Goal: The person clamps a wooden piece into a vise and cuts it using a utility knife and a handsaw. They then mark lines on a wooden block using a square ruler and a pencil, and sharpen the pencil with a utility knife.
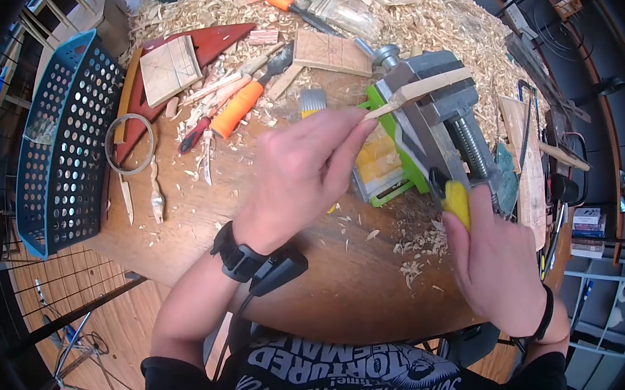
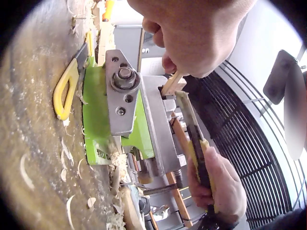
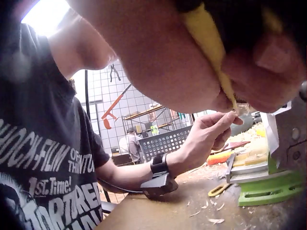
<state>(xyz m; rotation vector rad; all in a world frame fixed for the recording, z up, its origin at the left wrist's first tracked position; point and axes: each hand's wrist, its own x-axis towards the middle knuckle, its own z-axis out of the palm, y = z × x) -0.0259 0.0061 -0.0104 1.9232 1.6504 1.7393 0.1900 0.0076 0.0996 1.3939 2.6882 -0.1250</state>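
My left hand grips the thin end of a partly carved wooden piece, whose wider block end reaches out over the grey bench vise. In my right hand is a knife with a yellow and black handle, held below and to the right of the wood. The left wrist view shows the knife blade pointing up, close to the wooden piece, with the right fingers curled round the handle. Part of the wood's thin end is hidden inside the left hand.
Orange-handled chisels, square wooden boards and heaps of wood shavings cover the far side of the table. A blue perforated basket stands at the left. Under the vise is a green base, with a yellow-handled tool beside it.
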